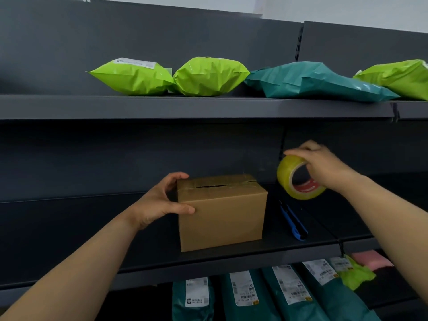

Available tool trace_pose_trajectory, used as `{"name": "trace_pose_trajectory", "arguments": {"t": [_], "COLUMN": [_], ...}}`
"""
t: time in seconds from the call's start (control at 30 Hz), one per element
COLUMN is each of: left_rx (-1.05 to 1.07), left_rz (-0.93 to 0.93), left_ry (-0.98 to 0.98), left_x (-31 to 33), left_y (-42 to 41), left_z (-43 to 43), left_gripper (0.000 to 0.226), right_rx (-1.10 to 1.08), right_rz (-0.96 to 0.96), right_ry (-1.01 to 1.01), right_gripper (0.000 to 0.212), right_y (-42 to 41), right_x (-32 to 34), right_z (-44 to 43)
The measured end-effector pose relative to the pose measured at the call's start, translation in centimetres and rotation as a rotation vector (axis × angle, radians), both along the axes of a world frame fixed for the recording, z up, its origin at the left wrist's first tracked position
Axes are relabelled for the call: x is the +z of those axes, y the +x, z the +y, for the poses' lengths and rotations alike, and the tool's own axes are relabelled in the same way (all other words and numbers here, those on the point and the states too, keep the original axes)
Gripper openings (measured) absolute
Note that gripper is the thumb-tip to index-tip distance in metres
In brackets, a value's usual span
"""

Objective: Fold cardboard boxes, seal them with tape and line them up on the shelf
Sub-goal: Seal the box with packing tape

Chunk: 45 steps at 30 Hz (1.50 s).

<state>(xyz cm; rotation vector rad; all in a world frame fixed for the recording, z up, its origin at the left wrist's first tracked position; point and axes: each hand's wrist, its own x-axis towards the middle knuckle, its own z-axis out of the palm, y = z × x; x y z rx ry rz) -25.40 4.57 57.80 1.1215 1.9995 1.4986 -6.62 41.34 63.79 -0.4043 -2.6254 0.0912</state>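
- Step, as I judge it: end of sealing, start of placing. One cardboard box (222, 212) is folded up and stands upright on the middle shelf (231, 258), toward the front edge.
- Clear tape lies wrinkled along the box's top seam. A dark slit shows between the flaps, so the seal looks loose.
- Left hand (159, 202): grip clasps the box's left top corner, with the thumb on the front face and the fingers curled over the top edge.
- Right hand (322, 165): grip pinches the tape roll (296, 179) at its upper rim from above. The roll is tilted, to the right of the box and apart from it. Cannot tell if it touches the shelf.
- No tape strand visible between roll and box.
- Next move, a guess: either run one more strip over the slit, which needs the left hand to steady the box, or put the roll down and slide the box back and square to the shelf edge. No other box is there to line it up against.
- Blue utility knife (293, 220): one, lying flat on the same shelf between the box and the roll, near the box's right side. Mind it when sliding.
- Counts:
- Boxes 1, tape rolls 1, knives 1.
- Upper shelf (185, 107): 3 lime green bags (132, 76) and 1 teal bag (312, 82), in a row and touching.
- Below: at least 4 teal parcels (245, 295) with white labels, 1 lime parcel (356, 275) and 1 pink item (370, 260). The row is cropped, so the count is not sure.
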Motion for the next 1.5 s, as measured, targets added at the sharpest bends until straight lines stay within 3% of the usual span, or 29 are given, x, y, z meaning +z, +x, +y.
{"name": "trace_pose_trajectory", "arguments": {"t": [0.83, 1.17, 1.37, 1.5], "left_rx": [-0.004, -0.006, -0.003, 0.003], "left_rz": [-0.003, 0.003, -0.009, -0.008], "left_ry": [-0.009, -0.043, -0.159, -0.233], "left_x": [-0.4, 0.0, 1.6, 2.2], "left_y": [-0.4, -0.5, -1.5, -2.1], "left_z": [0.0, -0.2, -2.0, -3.7], "left_gripper": [0.091, 0.090, 0.094, 0.095], "right_rx": [-0.097, -0.077, -0.016, -0.020], "right_rz": [-0.129, -0.131, -0.096, -0.113], "right_ry": [-0.058, -0.134, -0.176, -0.158], "right_gripper": [0.089, 0.084, 0.064, 0.074], "right_y": [-1.3, -0.9, -1.4, -2.3], "right_x": [-6.3, -7.7, -7.4, -7.7], "right_z": [1.8, 1.1, -1.0, -3.3]}}
